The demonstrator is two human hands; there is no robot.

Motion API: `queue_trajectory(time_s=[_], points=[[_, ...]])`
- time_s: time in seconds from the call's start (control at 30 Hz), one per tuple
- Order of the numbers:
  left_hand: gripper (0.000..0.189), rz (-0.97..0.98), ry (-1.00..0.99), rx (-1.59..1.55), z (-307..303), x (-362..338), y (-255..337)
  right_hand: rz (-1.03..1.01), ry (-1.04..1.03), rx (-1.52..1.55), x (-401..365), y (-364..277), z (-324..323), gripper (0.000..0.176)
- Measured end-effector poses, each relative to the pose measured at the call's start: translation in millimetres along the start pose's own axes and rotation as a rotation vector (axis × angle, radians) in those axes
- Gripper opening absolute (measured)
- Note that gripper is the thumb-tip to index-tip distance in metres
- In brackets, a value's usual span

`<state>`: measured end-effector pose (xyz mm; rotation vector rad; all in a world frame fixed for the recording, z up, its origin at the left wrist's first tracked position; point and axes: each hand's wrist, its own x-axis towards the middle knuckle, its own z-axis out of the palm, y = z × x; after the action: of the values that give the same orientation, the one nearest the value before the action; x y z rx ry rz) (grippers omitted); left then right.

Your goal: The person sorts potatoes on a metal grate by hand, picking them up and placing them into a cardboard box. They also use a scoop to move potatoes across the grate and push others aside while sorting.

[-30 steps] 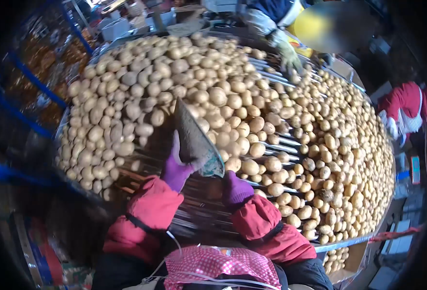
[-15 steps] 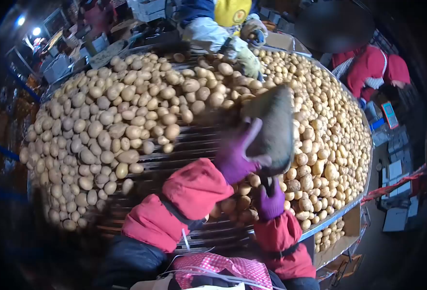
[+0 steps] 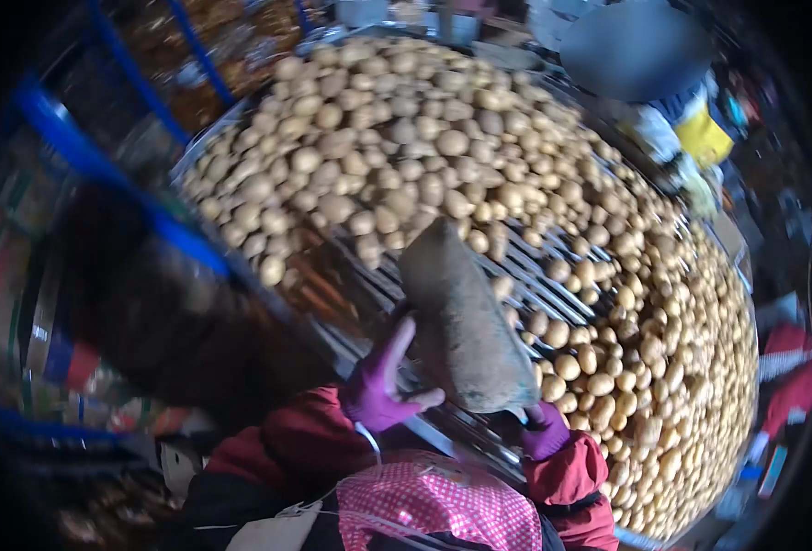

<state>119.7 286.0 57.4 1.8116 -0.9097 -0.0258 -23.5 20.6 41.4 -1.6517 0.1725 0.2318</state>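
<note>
A worn grey scoop [image 3: 470, 331] tilts across the middle of the view, its back turned up towards me. My right hand [image 3: 546, 432], in a purple glove, closes around the handle at the scoop's near end. At the scoop's left edge is my left hand [image 3: 380, 390], also gloved in purple, with thumb and fingers spread apart. Many potatoes [image 3: 406, 138] cover the table beyond and to the right of the scoop. Between them shows the slatted metal surface [image 3: 544, 289], partly hidden beneath the scoop.
Blue metal rails [image 3: 84, 156] run along the left side. A person in a yellow bib [image 3: 703, 140] stands at the far right side of the table. Another person's red sleeve [image 3: 792, 390] shows at the right edge. A pink checked apron [image 3: 434, 505] covers my front.
My view has swung left, bringing the blue rails in. Both hands and the scoop have come closer to me and over the table's left part. The right hand keeps its hold.
</note>
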Motion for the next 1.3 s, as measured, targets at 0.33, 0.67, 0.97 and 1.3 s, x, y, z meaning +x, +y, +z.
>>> queue_trajectory(time_s=[0.33, 0.67, 0.97, 1.3], points=[[0.113, -0.405, 0.378, -0.41, -57.0, -11.7, -73.9, -0.113, -0.031, -0.574, 165.9, 24.7, 133.3, 0.039], [0.115, -0.282, 0.21, -0.324, -82.5, 121.9, -160.8, -0.117, 0.286, -0.558, 258.1, -15.1, 111.3, 0.026], [0.119, -0.207, 0.015, -0.4, 15.8, 184.9, -145.6, -0.363, 0.649, -0.517, 225.3, 19.0, 29.4, 0.021], [0.11, 0.151, -0.343, -0.391, 193.3, 252.1, -65.6, -0.087, 1.151, -0.162, 100.7, 57.0, -50.0, 0.03]])
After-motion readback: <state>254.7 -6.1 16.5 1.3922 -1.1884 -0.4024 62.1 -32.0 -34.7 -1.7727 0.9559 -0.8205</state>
